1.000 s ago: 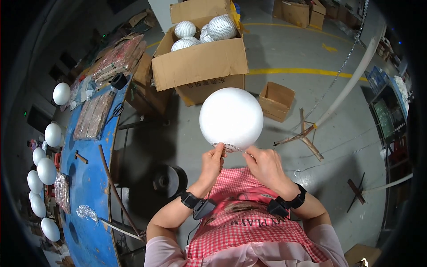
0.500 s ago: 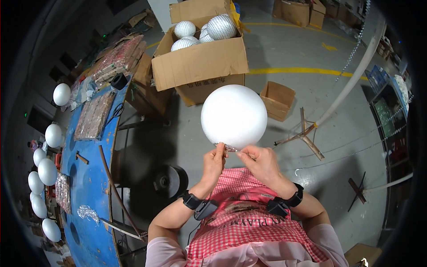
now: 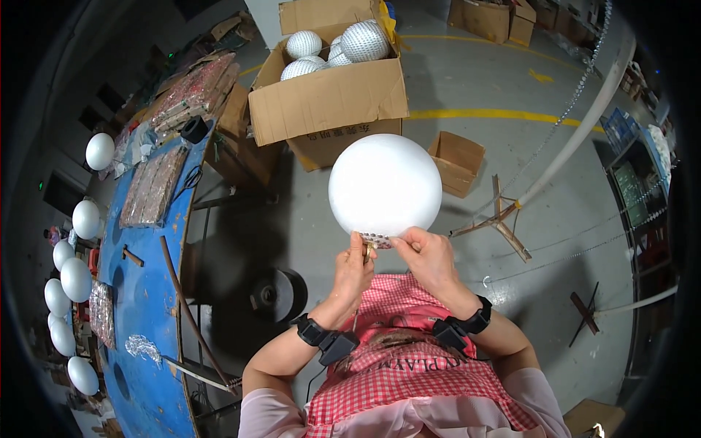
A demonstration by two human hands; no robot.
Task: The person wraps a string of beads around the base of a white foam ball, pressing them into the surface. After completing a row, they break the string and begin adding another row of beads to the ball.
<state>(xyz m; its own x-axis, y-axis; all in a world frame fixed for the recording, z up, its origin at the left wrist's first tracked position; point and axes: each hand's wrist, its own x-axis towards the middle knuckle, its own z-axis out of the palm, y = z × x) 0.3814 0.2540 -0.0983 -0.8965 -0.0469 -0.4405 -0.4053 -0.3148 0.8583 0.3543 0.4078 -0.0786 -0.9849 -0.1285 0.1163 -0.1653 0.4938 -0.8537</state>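
Note:
A large smooth white ball (image 3: 385, 182) is in front of me at the middle. Along its near lower edge lies a short band of silver beads (image 3: 376, 239). My left hand (image 3: 352, 271) is closed at the band's left end, thumb pressed up against the ball. A small gold-coloured bit shows beside that thumb; I cannot make out what it is. At the band's right end my right hand (image 3: 431, 263) pinches with thumb and forefinger, touching the ball. The fingers beneath the ball are partly hidden.
Ahead stands a cardboard box (image 3: 328, 102) holding several bead-covered balls, with a smaller open box (image 3: 458, 164) nearby. A blue table (image 3: 150, 270) runs along my left, several white balls (image 3: 77, 279) beyond it. Bead strings (image 3: 569, 109) hang near a white pole (image 3: 577, 139) at right.
The ball has risen slightly and tilted, so more of the bead band shows beneath it. My right hand has shifted a little up and left, while my left hand stays nearly in place.

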